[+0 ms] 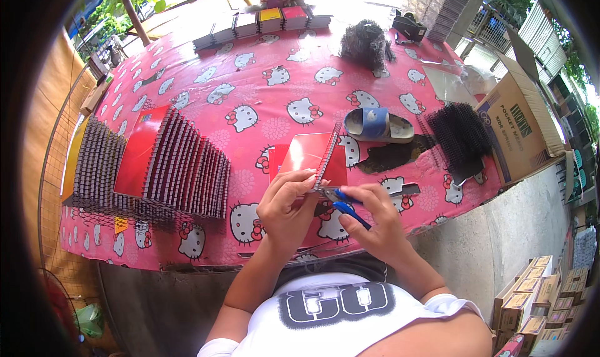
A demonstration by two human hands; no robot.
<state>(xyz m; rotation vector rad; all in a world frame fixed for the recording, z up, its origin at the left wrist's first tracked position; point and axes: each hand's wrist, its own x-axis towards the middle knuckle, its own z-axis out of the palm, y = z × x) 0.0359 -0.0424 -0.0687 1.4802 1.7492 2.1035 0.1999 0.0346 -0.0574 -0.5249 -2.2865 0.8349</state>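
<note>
Red-covered, wire-bound notebook [310, 158] sits at centre frame on the pink cartoon-print counter [262, 94], its lower edge pinched in the left hand [286, 202], fingers closed on it. The right hand [373, 222] is clamped on blue-handled pliers [344, 202], seemingly working the wire end. At left, a long row of bound red notebooks [156, 169] looks finished; loose black wire coils [460, 135] at right remain.

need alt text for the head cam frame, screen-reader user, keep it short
A person's left hand steadies a red spiral-bound notebook while the right hand works blue-handled pliers at its wire edge, over a pink cartoon-cat tablecloth. To the left stands a long row of bound notebooks; to the right lie a blue sandal and black wire coils.
</note>
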